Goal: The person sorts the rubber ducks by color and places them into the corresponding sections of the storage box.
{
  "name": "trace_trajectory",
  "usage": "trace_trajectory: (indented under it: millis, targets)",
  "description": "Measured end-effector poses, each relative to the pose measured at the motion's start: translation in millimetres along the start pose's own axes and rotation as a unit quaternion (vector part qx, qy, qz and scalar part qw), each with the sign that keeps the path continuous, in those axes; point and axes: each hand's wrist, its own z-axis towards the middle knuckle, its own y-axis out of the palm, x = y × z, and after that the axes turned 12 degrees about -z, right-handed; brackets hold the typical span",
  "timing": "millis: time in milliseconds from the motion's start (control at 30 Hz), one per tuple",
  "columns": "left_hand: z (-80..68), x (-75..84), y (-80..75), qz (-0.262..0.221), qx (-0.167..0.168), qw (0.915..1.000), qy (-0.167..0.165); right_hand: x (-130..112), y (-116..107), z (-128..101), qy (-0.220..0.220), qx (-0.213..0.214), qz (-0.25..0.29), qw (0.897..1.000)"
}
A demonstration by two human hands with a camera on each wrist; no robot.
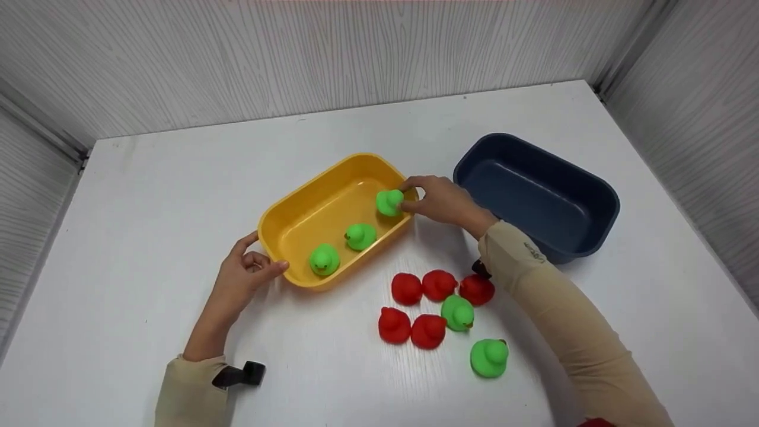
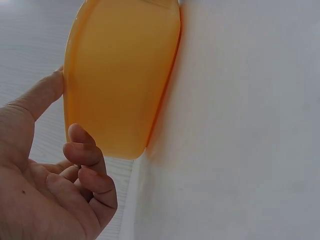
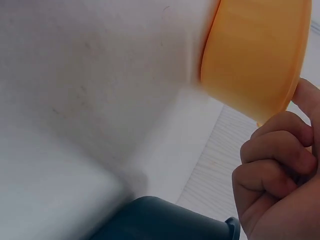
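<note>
A person's right hand (image 1: 442, 201) reaches over the far corner of a yellow tub (image 1: 296, 222), its fingers (image 1: 415, 181) curled and pinching a green duck (image 1: 389, 202) just inside the rim. The right wrist view shows those fingers (image 3: 272, 150) bent tightly beside the tub's outer wall (image 3: 255, 55), though the duck itself is hidden there.

The left hand (image 1: 240, 279) rests at the tub's near corner. Its thumb (image 1: 270, 270) and forefinger (image 1: 246, 240) lie against the tub's outer wall, the other fingers loosely curled and gripping nothing. The left wrist view shows the same: thumb (image 2: 42, 92) touching the orange-yellow wall (image 2: 120, 75), the curled fingers (image 2: 90, 160) just beside it.

Two more green ducks (image 1: 360, 236) (image 1: 324, 260) sit inside the tub, between the two hands.

On the white table (image 1: 148, 196), below the right hand's fingers and beside that forearm, lies a cluster of five red ducks (image 1: 407, 289) with another green duck (image 1: 457, 312) among them, touching. One further green duck (image 1: 489, 357) sits a little apart, nearer the person.

A dark blue tub (image 1: 584, 178) stands just beyond the right wrist.
</note>
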Motion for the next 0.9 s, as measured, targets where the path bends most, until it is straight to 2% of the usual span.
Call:
trace_trajectory:
  millis: [167,433,533,667,800,900]
  targets:
    - [0.2,0.6,0.5,0.002,0.001,1.0,0.002,-5.8,0.8,5.2,0.018,-0.015,-0.007,1.0]
    - [-1.0,1.3,0.6,0.008,0.002,1.0,0.002,-10.1,1.7,7.4,0.001,-0.029,-0.02,0.999]
    - [-0.6,1.6,1.7,0.01,0.0,0.9999,0.005,-6.8,-2.4,2.7,0.009,-0.03,-0.016,0.999]
    - [0.0,2.3,1.9,0.011,-0.001,0.9999,0.008,-1.1,-11.0,-7.4,0.004,-0.008,-0.016,1.0]
    - [-0.1,2.5,1.7,0.009,-0.001,0.9999,0.011,3.7,-16.9,-20.9,-0.011,0.016,-0.005,1.0]
    - [-0.2,2.2,0.7,0.012,-0.001,0.9999,0.009,3.9,-15.9,-33.8,-0.029,0.019,0.009,0.999]
